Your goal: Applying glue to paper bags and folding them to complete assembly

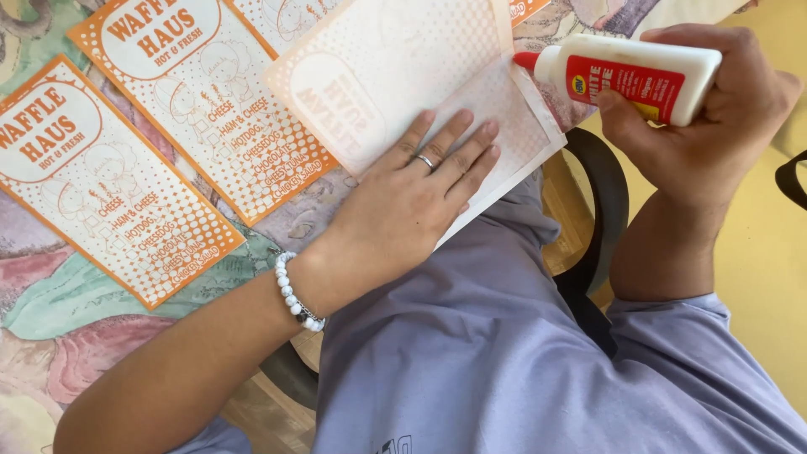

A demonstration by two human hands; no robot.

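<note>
- Head view: left hand (412,202) laid flat, fingers (458,151) slightly spread, pinning the face-down orange-dotted paper sheet (395,67) so as not to slide.
- Right hand (714,109) wrapped around the white plastic glue bottle with red label (630,76), red tip tilted onto the sheet's right edge.
- Two matching orange printed sheets (202,92) lying face-up, far left on the patterned cloth (50,311).

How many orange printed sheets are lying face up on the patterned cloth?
2 in full view: one orange printed sheet at far left, a second beside it. Another sheet lies face down under the left hand; partial ones show at the top edge.
</note>
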